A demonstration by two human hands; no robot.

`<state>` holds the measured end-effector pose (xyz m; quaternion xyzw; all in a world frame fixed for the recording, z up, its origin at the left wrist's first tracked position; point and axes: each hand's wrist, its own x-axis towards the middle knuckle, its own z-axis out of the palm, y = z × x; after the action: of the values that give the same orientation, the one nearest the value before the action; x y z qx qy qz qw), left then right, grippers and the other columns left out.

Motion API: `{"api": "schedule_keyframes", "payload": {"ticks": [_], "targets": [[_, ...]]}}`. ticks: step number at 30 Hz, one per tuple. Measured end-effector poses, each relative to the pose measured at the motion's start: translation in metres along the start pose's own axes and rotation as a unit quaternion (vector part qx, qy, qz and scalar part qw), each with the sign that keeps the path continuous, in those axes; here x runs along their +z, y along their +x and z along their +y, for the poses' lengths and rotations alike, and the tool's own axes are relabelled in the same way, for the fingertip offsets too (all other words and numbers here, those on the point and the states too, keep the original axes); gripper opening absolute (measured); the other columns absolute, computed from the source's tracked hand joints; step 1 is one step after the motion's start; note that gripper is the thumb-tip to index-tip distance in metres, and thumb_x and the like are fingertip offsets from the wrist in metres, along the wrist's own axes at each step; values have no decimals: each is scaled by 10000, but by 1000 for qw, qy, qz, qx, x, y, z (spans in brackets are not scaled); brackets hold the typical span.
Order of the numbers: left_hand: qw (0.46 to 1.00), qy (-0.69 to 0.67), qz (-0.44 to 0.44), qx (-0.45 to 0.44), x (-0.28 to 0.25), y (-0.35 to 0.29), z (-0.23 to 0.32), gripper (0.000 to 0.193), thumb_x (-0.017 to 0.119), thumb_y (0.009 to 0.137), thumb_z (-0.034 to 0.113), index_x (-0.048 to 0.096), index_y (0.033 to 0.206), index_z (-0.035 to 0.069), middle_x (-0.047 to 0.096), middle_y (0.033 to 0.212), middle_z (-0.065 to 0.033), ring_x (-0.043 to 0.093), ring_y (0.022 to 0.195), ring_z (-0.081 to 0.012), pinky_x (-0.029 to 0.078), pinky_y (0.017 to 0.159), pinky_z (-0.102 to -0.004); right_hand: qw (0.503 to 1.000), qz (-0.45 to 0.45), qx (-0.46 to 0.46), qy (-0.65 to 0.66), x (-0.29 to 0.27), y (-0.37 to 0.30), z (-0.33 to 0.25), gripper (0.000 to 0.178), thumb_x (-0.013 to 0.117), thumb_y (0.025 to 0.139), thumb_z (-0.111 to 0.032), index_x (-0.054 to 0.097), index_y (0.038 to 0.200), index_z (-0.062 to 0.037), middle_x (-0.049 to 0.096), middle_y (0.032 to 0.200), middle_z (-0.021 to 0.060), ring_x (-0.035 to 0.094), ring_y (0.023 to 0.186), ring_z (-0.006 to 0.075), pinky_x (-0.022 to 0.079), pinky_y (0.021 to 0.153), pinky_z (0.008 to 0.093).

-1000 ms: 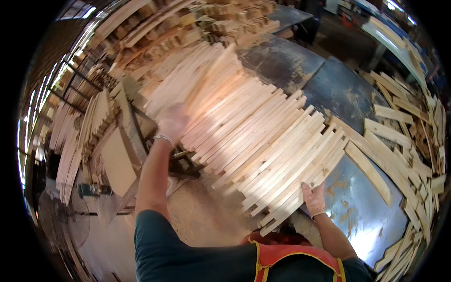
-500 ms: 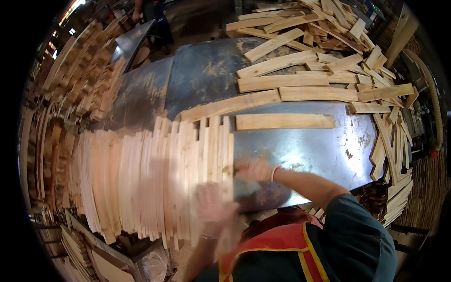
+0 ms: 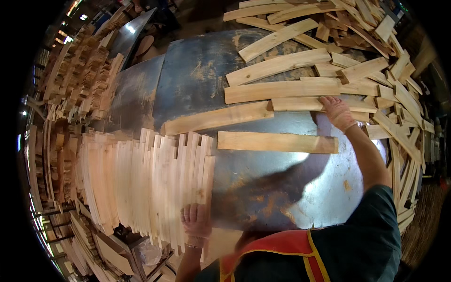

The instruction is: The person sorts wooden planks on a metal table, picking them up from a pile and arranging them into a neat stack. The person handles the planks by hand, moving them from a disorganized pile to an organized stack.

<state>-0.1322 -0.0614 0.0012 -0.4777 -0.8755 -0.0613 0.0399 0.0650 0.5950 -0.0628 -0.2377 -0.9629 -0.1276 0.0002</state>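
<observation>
A long row of pale wooden slats (image 3: 136,183) is packed side by side on the left half of the metal table (image 3: 253,192). On the near ends of its rightmost slats lies my left hand (image 3: 195,223), fingers laid over the wood without grasping it. My right hand (image 3: 337,113) reaches far to the right and curls its fingers over a wooden board (image 3: 296,104) lying crosswise; its thumb is hidden. Nearer to me, a single loose board (image 3: 277,142) lies flat, touched by neither hand. Another board (image 3: 218,118) slants above the slat row.
A jumbled heap of boards (image 3: 361,37) covers the far right and runs down the table's right side. Stacked timber (image 3: 77,89) stands at the left, past the slat row. Another metal surface (image 3: 134,35) and part of a person (image 3: 164,16) are at the far left.
My right hand has left the right edge of the slat row and moved far and right onto a board. My left hand has slid slightly left and nearer. The view has shifted.
</observation>
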Motion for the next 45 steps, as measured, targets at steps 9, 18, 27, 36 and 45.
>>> {"api": "schedule_keyframes", "payload": {"ticks": [9,18,27,36,45], "targets": [[999,-15,-30,-26,-6,-1,3,263,649,857,205,642,1085,75,596,1090,-144,575,1016,-375,453,934,-521,983,-77,-122,118,-149,140,-142,472,580,1015,-187,535,1485,-203,652,1406,150,667,1225,353,522,1027,469],[995,3,103,5,-10,8,5,144,699,870,160,659,986,86,619,1024,-99,609,959,-311,509,823,-463,972,-214,-28,94,-89,156,-136,1012,833,777,-348,323,1644,-240,618,1437,200,624,1294,419,513,1064,485],[997,-24,63,-25,15,-40,-17,503,742,826,286,645,1280,93,570,1348,-113,530,1281,-362,409,1113,-545,716,-222,83,656,-132,-32,-200,1058,859,856,-294,238,1690,-100,733,1148,175,710,1037,272,581,911,385],[995,-67,-50,-58,17,-42,13,1008,783,765,591,458,1561,64,433,1590,-152,338,1515,-384,200,1292,-567,727,-188,-58,658,-111,-150,-462,650,714,957,-344,485,1516,-104,717,1263,161,697,1099,300,577,963,423],[999,4,4,-53,11,-47,26,788,787,744,278,507,1449,65,504,1426,-137,439,1397,-367,289,1234,-567,984,-93,9,150,-113,-57,-211,668,724,815,-293,555,1418,-61,646,1383,175,624,1276,371,514,1056,452]]}}
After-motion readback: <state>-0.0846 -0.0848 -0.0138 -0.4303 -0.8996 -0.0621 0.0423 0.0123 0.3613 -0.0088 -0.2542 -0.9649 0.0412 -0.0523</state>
